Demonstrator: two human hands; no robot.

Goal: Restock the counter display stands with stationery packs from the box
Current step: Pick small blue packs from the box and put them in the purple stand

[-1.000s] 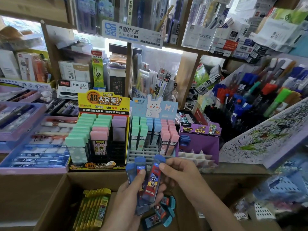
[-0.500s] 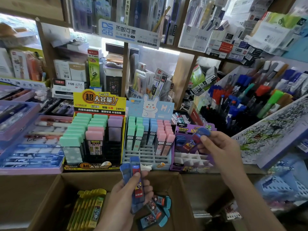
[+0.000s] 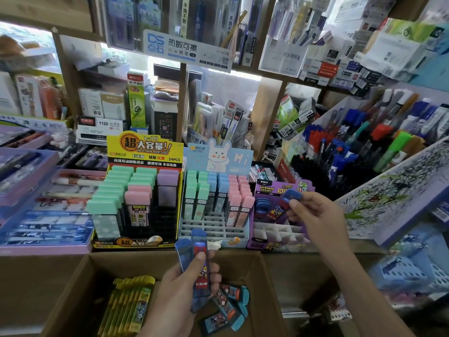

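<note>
My right hand [image 3: 313, 216] pinches one blue lead pack [image 3: 284, 204] by its cap, tilted over the purple display stand [image 3: 279, 237], whose white divider slots are mostly bare with a few blue packs at its back left. Lower down, over the cardboard box [image 3: 80, 283], my left hand [image 3: 179, 290] grips a small fan of blue lead packs [image 3: 198, 259] upright, thumb across the front one. More blue packs [image 3: 228, 305] lie loose in the box beside a row of yellow packs [image 3: 128, 310].
A yellow stand [image 3: 143, 242] with mint, pink and lilac packs and a pale blue rabbit stand [image 3: 213, 229] sit left of the purple one. Pen trays lie at the far left, a marker rack [image 3: 364, 147] and scribble pad [image 3: 388, 198] at the right. Shelves rise behind.
My right hand took one blue pack out of my left hand's bundle and carried it up and to the right, over the purple stand. My left hand sank slightly with the remaining packs.
</note>
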